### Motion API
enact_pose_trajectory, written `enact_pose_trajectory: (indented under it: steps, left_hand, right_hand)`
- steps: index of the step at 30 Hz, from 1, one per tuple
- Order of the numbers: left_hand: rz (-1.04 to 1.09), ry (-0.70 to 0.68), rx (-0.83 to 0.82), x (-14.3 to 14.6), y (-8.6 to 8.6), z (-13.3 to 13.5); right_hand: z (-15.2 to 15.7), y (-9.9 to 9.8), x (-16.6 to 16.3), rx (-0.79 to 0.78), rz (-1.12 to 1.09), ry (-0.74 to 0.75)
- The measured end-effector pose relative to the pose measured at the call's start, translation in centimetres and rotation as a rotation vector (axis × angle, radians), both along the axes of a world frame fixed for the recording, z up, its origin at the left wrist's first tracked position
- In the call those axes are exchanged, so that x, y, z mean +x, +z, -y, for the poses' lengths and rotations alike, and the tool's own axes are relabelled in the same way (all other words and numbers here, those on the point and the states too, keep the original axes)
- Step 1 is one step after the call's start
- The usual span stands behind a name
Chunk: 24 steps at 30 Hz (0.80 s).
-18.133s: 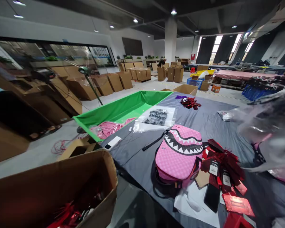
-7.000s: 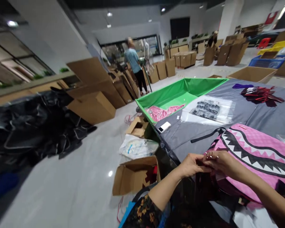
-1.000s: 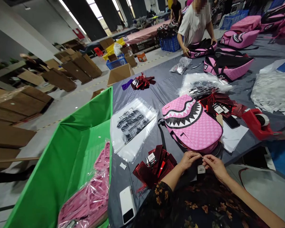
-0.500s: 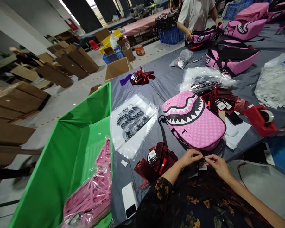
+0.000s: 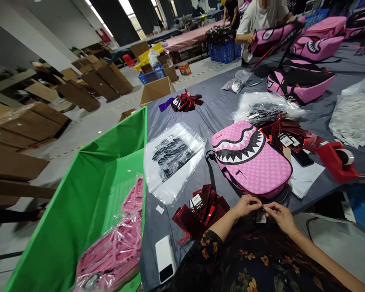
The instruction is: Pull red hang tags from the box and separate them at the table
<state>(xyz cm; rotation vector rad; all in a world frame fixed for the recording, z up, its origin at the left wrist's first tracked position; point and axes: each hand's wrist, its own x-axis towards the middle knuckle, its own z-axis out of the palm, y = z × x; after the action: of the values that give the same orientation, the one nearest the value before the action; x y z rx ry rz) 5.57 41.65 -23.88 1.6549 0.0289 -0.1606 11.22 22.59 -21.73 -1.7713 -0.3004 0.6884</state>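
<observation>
At the table's near edge, my left hand (image 5: pixel 247 205) and my right hand (image 5: pixel 280 217) meet fingertip to fingertip, both pinched closed. Just below the fingers hangs a small hang tag (image 5: pixel 260 218) with a white label; its top end is in the pinch, too small to make out clearly. Directly beyond my hands lies a pink checkered backpack (image 5: pixel 252 162) with a black-and-white shark-mouth print, its front facing up. Left of my left arm sits a bunch of dark red tags (image 5: pixel 200 211) with white labels.
Printed clear plastic bags (image 5: pixel 173 156) lie left of the backpack. A green bin (image 5: pixel 79 194) with a wrapped pink item (image 5: pixel 118 247) stands left. A white phone-like device (image 5: pixel 165 259), red tape dispenser (image 5: pixel 334 162) and more red tags (image 5: pixel 287 134) surround me. Across the table, a person handles another backpack (image 5: pixel 270 38).
The view has shifted slightly. My hands stay pinched together over the hang tag with little movement. The person across the table has lifted and tilted their backpack.
</observation>
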Motion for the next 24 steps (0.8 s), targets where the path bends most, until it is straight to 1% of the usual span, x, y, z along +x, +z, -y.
enact_pose_trajectory:
  steps: [10, 15, 20, 24]
  left_hand:
    - [-0.052, 0.037, -0.047, -0.08, -0.6, 0.27]
    - [-0.051, 0.022, -0.038, -0.23, -0.63, 0.23]
    - [-0.067, 0.004, -0.013, -0.23, -0.14, -0.07]
    - [-0.087, 0.034, -0.011, -0.41, -0.04, 0.0]
  right_hand:
    - [-0.07, 0.27, -0.36, -0.015, -0.002, -0.049]
    - [0.07, 0.28, -0.61, -0.026, -0.011, -0.083]
    - [-0.26, 0.44, -0.43, -0.025, -0.007, -0.053]
    - [-0.36, 0.49, -0.05, -0.025, -0.003, -0.022]
